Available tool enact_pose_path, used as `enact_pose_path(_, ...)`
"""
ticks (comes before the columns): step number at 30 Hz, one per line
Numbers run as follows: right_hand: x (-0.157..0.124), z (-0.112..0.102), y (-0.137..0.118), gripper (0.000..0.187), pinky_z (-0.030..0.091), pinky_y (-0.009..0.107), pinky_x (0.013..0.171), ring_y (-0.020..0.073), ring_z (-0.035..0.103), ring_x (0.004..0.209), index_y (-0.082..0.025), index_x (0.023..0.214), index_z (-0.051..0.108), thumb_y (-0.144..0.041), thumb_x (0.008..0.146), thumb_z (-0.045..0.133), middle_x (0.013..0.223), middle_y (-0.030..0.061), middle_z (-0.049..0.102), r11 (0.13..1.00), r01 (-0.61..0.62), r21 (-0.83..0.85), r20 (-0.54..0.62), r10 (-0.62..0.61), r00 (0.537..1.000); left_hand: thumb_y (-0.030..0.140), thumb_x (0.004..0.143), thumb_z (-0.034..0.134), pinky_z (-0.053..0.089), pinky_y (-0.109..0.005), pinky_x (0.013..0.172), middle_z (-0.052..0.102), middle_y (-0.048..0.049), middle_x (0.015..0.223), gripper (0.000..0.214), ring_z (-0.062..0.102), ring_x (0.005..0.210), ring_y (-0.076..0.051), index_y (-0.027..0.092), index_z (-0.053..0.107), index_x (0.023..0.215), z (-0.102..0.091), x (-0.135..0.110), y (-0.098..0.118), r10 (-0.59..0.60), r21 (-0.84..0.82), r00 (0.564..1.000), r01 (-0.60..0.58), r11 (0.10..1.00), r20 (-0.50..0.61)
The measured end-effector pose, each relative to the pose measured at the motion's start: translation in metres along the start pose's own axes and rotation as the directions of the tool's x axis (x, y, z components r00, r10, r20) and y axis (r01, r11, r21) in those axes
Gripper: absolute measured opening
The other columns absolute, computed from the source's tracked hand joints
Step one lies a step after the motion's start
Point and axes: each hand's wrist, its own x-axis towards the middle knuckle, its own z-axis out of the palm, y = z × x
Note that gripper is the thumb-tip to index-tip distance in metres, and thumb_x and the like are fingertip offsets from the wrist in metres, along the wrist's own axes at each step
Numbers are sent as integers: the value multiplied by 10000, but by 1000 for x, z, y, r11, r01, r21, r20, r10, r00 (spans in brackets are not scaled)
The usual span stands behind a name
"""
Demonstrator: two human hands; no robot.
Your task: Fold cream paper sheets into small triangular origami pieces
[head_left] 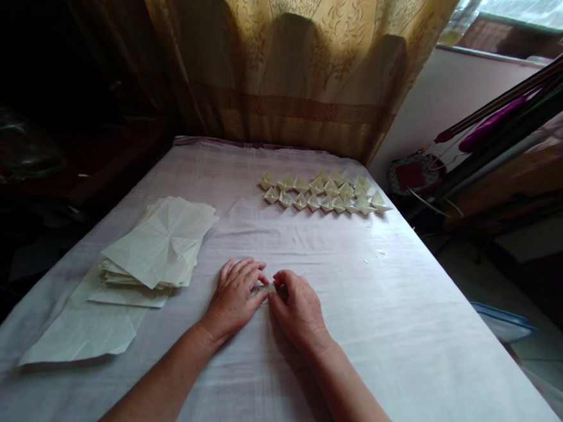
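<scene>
Between my two hands lies a small piece of folded paper point(270, 288), low on the cloth and mostly hidden by my fingers. My left hand point(238, 293) pinches its left side with thumb and index finger, the other fingers stretched over the cloth. On the right side, my right hand point(299, 303) has its thumb and curled fingers closed on the same paper. A stack of creased paper sheets point(163, 241) lies to the left of my left hand. Farther back to the right stand rows of folded paper boats point(328, 192), pointed and pale.
A pale cloth point(378, 346) covers the table. Tiny paper scraps point(380, 252) lie right of my hands. Behind the far edge hangs a gold patterned curtain point(292, 64). Blue-rimmed plastic containers point(502, 323) sit below the table's right edge.
</scene>
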Motion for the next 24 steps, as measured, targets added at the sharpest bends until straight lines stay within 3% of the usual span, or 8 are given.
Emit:
enact_pose_path(5,-1,0,5,160,468,280,692,163,591,744,-223,914,565,-167,765,549,834,10,657,966,19,258,-46,-7,999,219,817,693,229,-529,1156,675,-30,1246,205,521,1275,-248,267,642,1010,-1,-1,0,5,-53,1000,-6,999,-24)
enact_pose_path(9,0,2,4,110,473,244,637,134,580,684,-220,898,570,-186,796,550,796,-9,647,915,14,402,-62,12,998,233,842,662,209,-548,1156,722,-4,1137,55,569,1214,-243,267,666,885,-3,-1,-1,20,-115,999,-25,993,-45)
enact_pose_path(14,1,-1,3,128,478,251,654,143,601,729,-213,956,629,-223,832,603,846,15,681,901,42,432,-59,-18,998,230,871,607,270,-500,1133,745,22,875,84,678,880,-180,254,667,817,-7,3,-1,1,-206,997,-16,978,-72)
enact_pose_path(18,3,-7,3,71,474,259,687,148,614,755,-218,857,654,-212,876,586,789,13,691,899,118,423,-68,-98,993,281,873,611,355,-435,1083,734,15,819,99,669,821,-174,251,680,808,-8,3,-1,23,-216,995,-43,975,-94)
enact_pose_path(24,2,-9,1,90,465,257,655,136,590,678,-222,794,640,-200,862,585,724,-2,667,903,108,415,-93,-76,993,291,868,585,391,-418,1052,703,34,740,106,651,745,-162,253,675,827,-11,3,1,28,-209,996,-45,977,-81)
